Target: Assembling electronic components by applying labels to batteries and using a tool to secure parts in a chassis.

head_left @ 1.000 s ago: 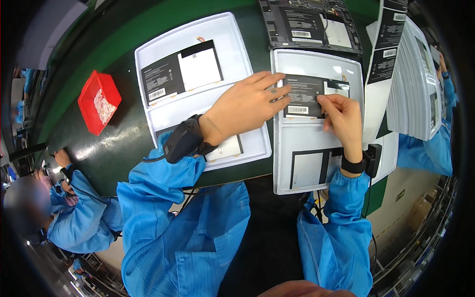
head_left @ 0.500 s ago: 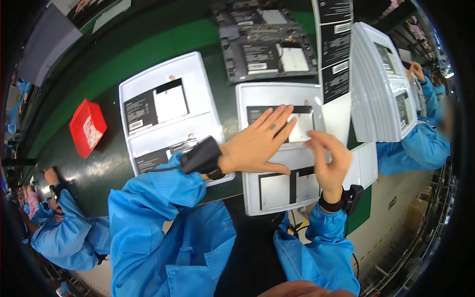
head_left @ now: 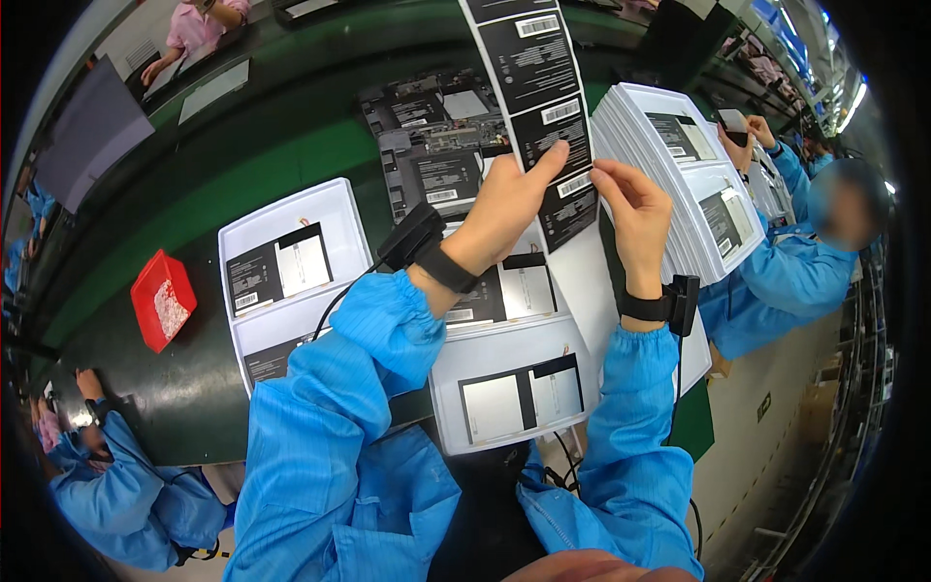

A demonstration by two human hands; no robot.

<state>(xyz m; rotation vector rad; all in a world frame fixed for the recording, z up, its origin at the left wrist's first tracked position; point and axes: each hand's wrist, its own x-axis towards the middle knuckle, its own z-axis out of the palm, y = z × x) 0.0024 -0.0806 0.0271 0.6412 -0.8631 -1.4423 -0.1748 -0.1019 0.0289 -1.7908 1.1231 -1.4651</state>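
A long strip of black labels [head_left: 539, 73] with white barcode patches hangs over the bench. My left hand [head_left: 509, 204] is closed on the strip, thumb across its front. At the strip's right edge, my right hand [head_left: 635, 204] pinches the border of a label near the lower end. Pale backing paper [head_left: 577, 301] extends below the last black label. Under my hands lies a white plastic tray [head_left: 448, 388]. Its upper compartment holds a battery pack [head_left: 524, 291] with a black label, partly hidden by my left arm. A bare silver battery pack [head_left: 493, 403] with black strips lies in the lower compartment.
Another white tray [head_left: 351, 228] with labelled packs lies left, beside a red bin [head_left: 145, 301] of small pale pieces. Behind are dark laptop-like chassis parts [head_left: 398, 145]. A tall stack of white trays [head_left: 630, 145] stands right, near a co-worker in blue [head_left: 766, 306].
My left hand has left the battery pack in the upper compartment and now grips the label strip. My right hand has moved up to the strip's edge. The upper pack's right half now shows.
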